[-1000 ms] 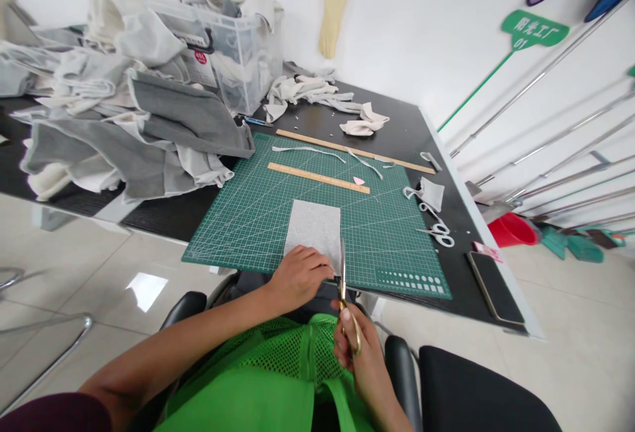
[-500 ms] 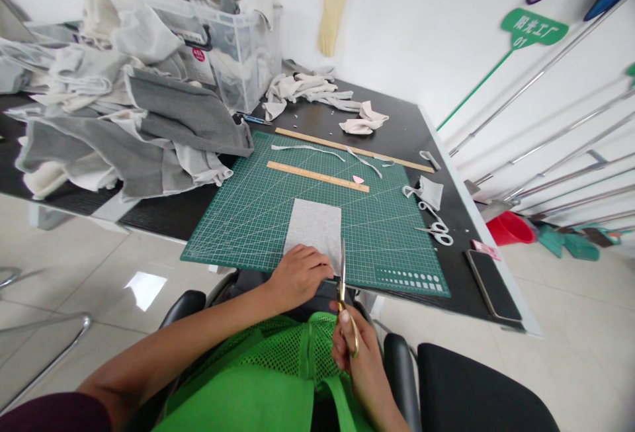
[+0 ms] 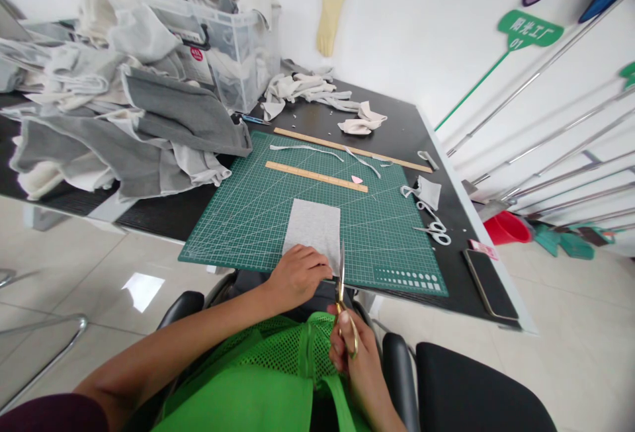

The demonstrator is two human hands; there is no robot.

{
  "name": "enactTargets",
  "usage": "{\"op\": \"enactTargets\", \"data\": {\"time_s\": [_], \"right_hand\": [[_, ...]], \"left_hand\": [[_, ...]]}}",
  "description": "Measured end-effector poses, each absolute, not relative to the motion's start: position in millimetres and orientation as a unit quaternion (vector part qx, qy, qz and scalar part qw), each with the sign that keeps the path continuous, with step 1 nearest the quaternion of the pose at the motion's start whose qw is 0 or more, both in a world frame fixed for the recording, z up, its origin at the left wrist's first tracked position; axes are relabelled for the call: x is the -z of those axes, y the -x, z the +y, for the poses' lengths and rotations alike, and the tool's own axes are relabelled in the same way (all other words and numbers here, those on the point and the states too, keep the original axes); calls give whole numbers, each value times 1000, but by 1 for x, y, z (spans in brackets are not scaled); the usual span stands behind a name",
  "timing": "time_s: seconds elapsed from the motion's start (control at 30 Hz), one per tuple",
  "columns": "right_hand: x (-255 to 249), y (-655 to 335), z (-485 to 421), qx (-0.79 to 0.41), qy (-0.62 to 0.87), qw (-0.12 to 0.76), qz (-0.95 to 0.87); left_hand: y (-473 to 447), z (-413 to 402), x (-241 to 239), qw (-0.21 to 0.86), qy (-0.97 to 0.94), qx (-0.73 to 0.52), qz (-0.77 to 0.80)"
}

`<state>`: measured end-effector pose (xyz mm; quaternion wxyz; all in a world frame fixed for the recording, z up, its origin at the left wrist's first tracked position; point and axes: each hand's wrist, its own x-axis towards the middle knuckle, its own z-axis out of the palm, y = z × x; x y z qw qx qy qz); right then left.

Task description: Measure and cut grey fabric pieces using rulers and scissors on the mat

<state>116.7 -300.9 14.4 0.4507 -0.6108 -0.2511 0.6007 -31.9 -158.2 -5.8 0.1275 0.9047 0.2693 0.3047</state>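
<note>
A light grey rectangle of fabric (image 3: 315, 223) lies on the green cutting mat (image 3: 238, 220) near its front edge. My left hand (image 3: 300, 276) is on the lower part of the fabric, its fingers together and gripping near the lower right corner. Gold-handled scissors (image 3: 340, 286) are in my right hand (image 3: 354, 346), with fingers through the handles. Their blades point away from me along the fabric's right edge and look nearly closed. Whether they touch the cloth is hard to tell.
Wooden rulers (image 3: 317, 176) and thin fabric strips lie across the mat. White-handled scissors (image 3: 436, 232) and a phone (image 3: 491, 284) are at the right. A heap of grey fabric (image 3: 169, 147) and a clear plastic bin (image 3: 243, 61) stand at the left.
The view has shifted very slightly. Both hands, the fabric and the gold-handled scissors keep almost the same positions.
</note>
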Motion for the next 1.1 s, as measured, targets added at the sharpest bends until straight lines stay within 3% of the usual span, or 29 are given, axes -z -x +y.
{"op": "enactTargets", "data": {"time_s": [0.37,0.63,0.7,0.9,1.1], "right_hand": [[-17,-112,-303,-603,616,450,-233],[-11,-115,-305,-608,610,452,-233],[-8,-116,-306,-610,608,452,-232],[-6,-117,-307,-613,604,458,-221],[-11,-127,-305,-619,603,441,-243]], "left_hand": [[32,-158,3,140,-906,-295,269],[34,-152,-4,285,-796,-433,312],[37,-149,-5,272,-789,-429,346],[50,-137,-20,143,-870,-262,393],[51,-132,-22,116,-874,-240,407]]}}
